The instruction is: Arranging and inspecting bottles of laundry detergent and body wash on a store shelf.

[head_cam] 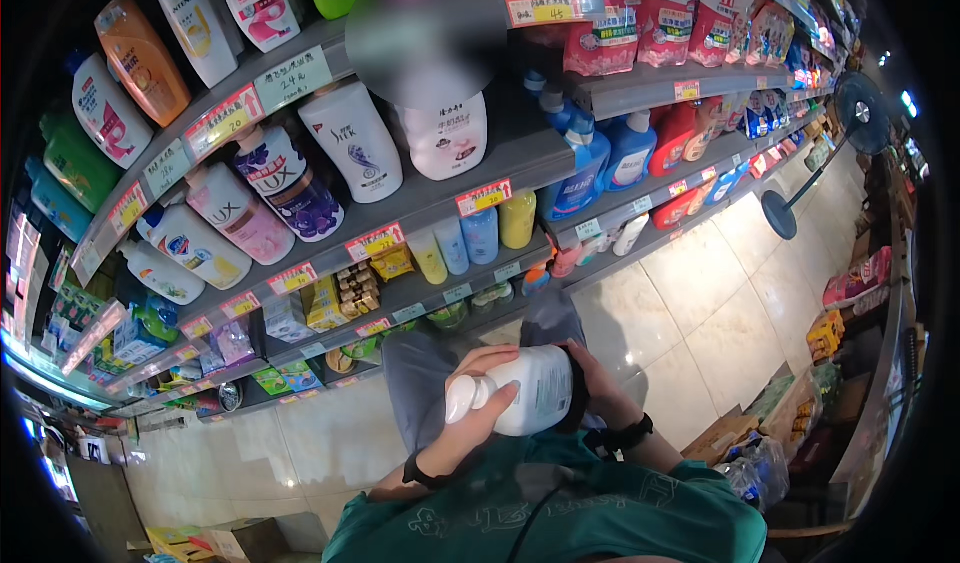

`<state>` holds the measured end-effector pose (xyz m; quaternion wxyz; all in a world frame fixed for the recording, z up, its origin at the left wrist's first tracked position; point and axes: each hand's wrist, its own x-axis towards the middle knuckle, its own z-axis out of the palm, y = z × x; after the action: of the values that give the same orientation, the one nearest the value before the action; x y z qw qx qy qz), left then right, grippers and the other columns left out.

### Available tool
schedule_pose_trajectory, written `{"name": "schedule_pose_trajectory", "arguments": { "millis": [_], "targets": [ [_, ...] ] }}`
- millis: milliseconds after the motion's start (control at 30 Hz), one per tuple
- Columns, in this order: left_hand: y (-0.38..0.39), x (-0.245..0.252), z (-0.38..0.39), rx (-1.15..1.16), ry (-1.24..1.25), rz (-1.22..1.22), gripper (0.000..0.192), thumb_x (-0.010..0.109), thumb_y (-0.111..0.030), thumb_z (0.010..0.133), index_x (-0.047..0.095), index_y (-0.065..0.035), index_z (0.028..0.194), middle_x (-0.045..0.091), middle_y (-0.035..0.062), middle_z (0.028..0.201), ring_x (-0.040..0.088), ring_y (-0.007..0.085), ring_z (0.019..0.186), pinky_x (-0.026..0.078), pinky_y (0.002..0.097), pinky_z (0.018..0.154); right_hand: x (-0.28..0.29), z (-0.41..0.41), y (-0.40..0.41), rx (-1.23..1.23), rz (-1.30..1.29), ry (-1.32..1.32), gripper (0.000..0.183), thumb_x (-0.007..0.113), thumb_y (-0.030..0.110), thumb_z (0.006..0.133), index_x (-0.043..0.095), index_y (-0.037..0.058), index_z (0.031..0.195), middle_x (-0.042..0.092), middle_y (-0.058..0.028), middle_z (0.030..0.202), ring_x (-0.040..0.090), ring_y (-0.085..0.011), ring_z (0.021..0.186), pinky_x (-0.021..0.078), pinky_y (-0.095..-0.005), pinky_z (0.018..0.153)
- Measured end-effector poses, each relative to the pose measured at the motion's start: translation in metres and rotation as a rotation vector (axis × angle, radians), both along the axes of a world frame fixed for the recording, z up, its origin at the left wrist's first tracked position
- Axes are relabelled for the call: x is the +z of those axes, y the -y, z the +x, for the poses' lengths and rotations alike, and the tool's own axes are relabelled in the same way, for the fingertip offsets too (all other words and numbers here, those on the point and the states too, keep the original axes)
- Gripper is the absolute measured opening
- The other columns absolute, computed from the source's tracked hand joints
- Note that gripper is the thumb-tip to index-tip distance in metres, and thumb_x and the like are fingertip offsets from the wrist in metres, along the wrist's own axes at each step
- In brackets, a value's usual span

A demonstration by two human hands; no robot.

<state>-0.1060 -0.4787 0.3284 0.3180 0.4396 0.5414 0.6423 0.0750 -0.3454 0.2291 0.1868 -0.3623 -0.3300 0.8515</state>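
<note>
A white pump bottle (534, 392) lies tilted between my hands, its pump head pointing to the left and small print on its side. My left hand (484, 405) is wrapped round the neck end, with the thumb across the shoulder of the bottle. At the bottle's base, on the right, is my right hand (596, 386); a dark cloth or dark thing (579, 401) shows between it and the bottle, and its fingers are partly hidden. Black bands are on both wrists. Ahead stand a white lotion bottle (360, 146) and a purple-and-white pump-type bottle (289, 184) on a shelf.
Curved grey shelves (517, 161) with price tags hold shampoo, detergent and soap bottles. A dark blue standing fan (780, 214) is on the tiled floor at the right. Cardboard boxes (244, 540) lie at the lower left; more goods and plastic bags (757, 473) line the right side.
</note>
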Motion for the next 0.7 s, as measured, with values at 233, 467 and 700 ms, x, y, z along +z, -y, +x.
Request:
{"name": "schedule_pose_trajectory", "arguments": {
  "millis": [233, 467, 700],
  "targets": [
    [-0.005, 0.003, -0.003, 0.039, 0.036, 0.044, 0.034, 0.069, -0.006, 0.077, 0.068, 0.0, 0.11, 0.064, 0.0149, 0.118, 0.059, 0.0268, 0.111, 0.044, 0.0357, 0.098, -0.008, 0.002, -0.004, 0.095, -0.165, -0.21, 0.049, 0.041, 0.046, 0.102, 0.057, 0.0069, 0.127, 0.067, -0.0077, 0.116, 0.063, -0.0195, 0.104, 0.0483, -0.0358, 0.095],
    [0.003, -0.013, 0.003, 0.029, 0.014, -0.014, 0.031, 0.071, -0.007, 0.08, 0.069, -0.0001, 0.11, 0.064, 0.0142, 0.116, 0.06, 0.0242, 0.111, 0.044, 0.0342, 0.097, -0.005, 0.008, 0.017, 0.132, -0.261, -0.081, 0.054, 0.049, 0.048, 0.099, 0.056, 0.0051, 0.13, 0.067, -0.0074, 0.118, 0.064, -0.0216, 0.108, 0.0476, -0.038, 0.099],
    [0.001, -0.011, 0.001, 0.017, 0.116, -0.064, 0.032, 0.068, -0.006, 0.08, 0.067, 0.0, 0.112, 0.061, 0.0136, 0.118, 0.057, 0.0241, 0.111, 0.041, 0.0334, 0.099, -0.025, 0.009, 0.015, 0.086, -0.336, -0.084, 0.05, 0.051, 0.046, 0.098, 0.058, 0.0059, 0.128, 0.067, -0.0081, 0.118, 0.065, -0.023, 0.105, 0.0501, -0.0405, 0.096]
  ]
}}
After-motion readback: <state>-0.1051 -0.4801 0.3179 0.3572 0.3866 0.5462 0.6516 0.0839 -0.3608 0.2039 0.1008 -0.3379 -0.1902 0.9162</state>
